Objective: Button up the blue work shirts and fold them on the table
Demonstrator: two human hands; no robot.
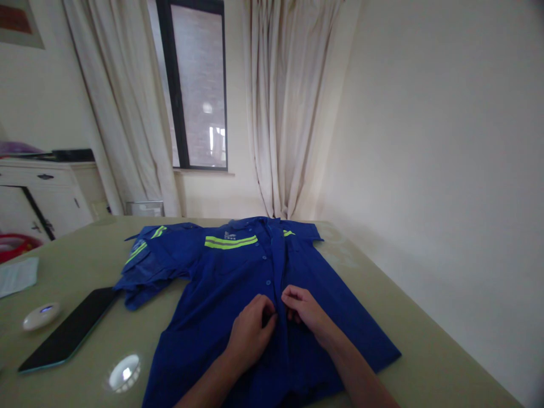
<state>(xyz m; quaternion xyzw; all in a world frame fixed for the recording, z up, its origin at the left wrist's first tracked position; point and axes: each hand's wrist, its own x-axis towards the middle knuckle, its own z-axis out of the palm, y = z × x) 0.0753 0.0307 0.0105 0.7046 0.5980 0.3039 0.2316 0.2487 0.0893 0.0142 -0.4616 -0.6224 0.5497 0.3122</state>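
A blue short-sleeved shirt (221, 289) with yellow-green reflective stripes lies spread on the table, its collar at the far side. Several small buttons run down the left front edge, and the right front edge lies beside them. My left hand (254, 328) is closed at the button edge, thumb and fingers pinched low on the front. Just to its right, my right hand (304, 309) pinches the other front edge. Whatever button or cloth lies between the fingertips is too small to make out.
On the greenish table (425, 317) at the left lie a black tablet-like slab (70, 328), a white oval device (41, 316) and a paper (17, 276). A wall (446, 170) borders the right side; curtains (280, 113) hang behind.
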